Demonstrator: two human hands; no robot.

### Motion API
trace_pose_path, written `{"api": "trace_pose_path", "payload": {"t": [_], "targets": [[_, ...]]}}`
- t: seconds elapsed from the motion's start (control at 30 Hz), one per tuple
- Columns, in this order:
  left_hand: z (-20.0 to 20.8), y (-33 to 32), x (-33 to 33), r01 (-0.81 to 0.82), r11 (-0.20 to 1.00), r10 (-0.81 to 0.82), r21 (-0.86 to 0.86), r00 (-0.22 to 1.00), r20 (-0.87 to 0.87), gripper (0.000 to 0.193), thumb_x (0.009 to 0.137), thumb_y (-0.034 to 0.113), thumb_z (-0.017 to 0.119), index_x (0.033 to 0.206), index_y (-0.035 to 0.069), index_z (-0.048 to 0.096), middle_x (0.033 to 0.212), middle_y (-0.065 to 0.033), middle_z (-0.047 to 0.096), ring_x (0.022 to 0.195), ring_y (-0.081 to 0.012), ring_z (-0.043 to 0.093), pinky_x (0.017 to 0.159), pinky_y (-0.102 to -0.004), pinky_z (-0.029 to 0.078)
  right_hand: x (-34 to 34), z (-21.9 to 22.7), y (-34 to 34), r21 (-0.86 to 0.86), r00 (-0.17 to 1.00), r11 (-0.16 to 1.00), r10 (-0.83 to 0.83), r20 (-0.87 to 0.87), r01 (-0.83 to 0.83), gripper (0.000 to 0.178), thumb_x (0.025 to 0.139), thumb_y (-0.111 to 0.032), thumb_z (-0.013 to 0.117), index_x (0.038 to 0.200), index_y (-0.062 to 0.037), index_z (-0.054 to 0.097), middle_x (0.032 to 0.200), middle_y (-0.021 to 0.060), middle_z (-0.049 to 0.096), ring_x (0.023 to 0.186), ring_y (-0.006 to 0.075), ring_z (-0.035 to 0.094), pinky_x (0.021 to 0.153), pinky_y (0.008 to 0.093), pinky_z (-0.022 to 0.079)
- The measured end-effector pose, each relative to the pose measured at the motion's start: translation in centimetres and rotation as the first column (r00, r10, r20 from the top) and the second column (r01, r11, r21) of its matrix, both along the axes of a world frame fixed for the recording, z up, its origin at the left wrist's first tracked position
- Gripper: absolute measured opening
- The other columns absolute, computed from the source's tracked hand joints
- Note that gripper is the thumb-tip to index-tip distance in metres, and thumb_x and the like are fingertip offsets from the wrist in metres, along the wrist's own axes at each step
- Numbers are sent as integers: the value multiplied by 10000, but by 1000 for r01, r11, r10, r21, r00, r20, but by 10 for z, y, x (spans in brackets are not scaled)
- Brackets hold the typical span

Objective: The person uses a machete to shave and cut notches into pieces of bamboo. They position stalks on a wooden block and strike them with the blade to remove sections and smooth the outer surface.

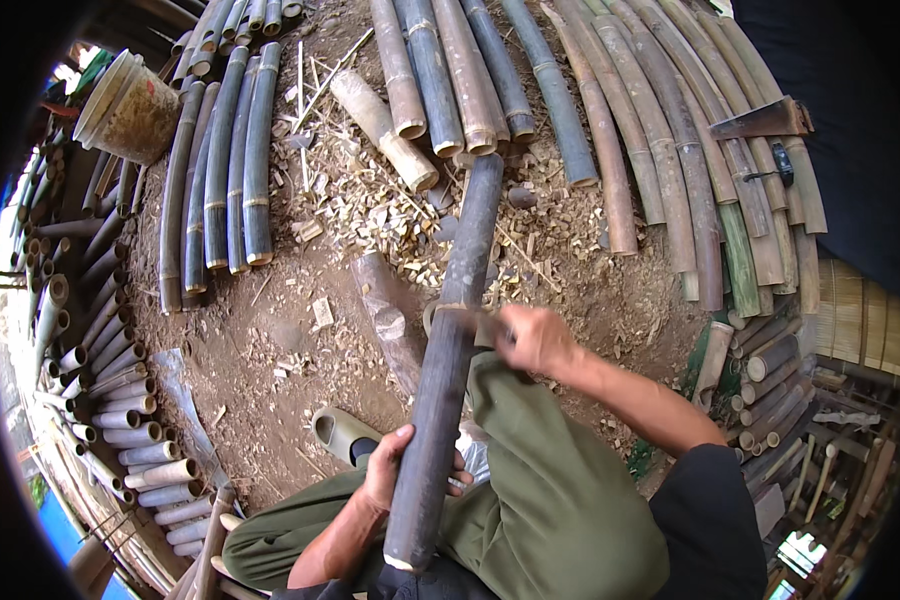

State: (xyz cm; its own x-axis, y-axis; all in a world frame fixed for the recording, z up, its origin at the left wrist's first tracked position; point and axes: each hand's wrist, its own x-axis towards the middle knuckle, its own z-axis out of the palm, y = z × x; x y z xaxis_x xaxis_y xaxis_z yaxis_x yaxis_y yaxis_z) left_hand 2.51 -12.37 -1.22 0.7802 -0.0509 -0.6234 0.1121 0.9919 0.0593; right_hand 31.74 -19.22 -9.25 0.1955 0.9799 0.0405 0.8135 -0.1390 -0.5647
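Observation:
A dark bamboo pole (pixel 450 350) slants from my lap up toward the stacked bamboo, its near cut end tilted down over my legs. My left hand (pixel 390 470) is closed round its lower part, thumb on one side and fingertips showing on the other. Against the pole's right side, at a pale node ring, my right hand (pixel 535 338) is closed on a short grey-brown tool (pixel 488 330), smeared by motion, whose kind I cannot make out. A worn log (pixel 388 315) lies on the ground just left of the pole.
Long bamboo poles (pixel 650 130) lie side by side at the far right, with a broad-bladed tool (pixel 765 120) on them. More poles (pixel 225 170) and a dirty bucket (pixel 130 105) stand far left. Cut bamboo pieces (pixel 150 440) are stacked at left. Wood chips (pixel 370 190) litter the dirt.

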Motion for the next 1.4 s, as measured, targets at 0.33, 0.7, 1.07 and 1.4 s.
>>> {"api": "trace_pose_path", "payload": {"t": [0.33, 0.7, 1.07, 1.4], "targets": [[-10, 1, -13, 38, 999, -38, 20, 999, -37, 756, 968, 691, 358, 1348, 48, 475, 1046, -207, 656, 763, -331, 717, 650, -438, 606, 15, -2, 6, -367, 929, 900, -320, -186, 237, 238, 914, -265, 633, 812, -53, 602, 592, 94, 608, 491, 255, 620, 445, 354, 516], [3, 2, -3, 150, 973, -124, 174, 980, -153, 645, 1007, 584, 409, 1276, 5, 494, 960, -186, 655, 711, -294, 706, 638, -410, 604, -10, 22, -4, 256, 961, 931, 276, -30, -260, 220, 859, -219, 671, 941, -28, 598, 615, 104, 611, 492, 224, 610, 418, 372, 499], [20, 20, -3, 445, 539, -287, 716, 896, -340, 820, 788, 386, 806, 1378, -42, 431, 1128, -152, 624, 991, -231, 636, 900, -379, 528, 23, -23, 0, -258, 983, 950, -155, 100, 176, 239, 906, -303, 665, 897, -75, 597, 606, 54, 555, 519, 200, 609, 447, 360, 500], [35, 77, -14, 467, 493, -229, 734, 884, -408, 1047, 653, 312, 904, 1464, -67, 361, 1224, -152, 600, 1127, -235, 581, 1015, -392, 447, 18, -103, -114, -184, 658, 657, -750, -63, 731, 705, 923, -287, 621, 1482, 28, 329, 1071, 323, 637, 941, 492, 641, 787, 545, 508]]}}
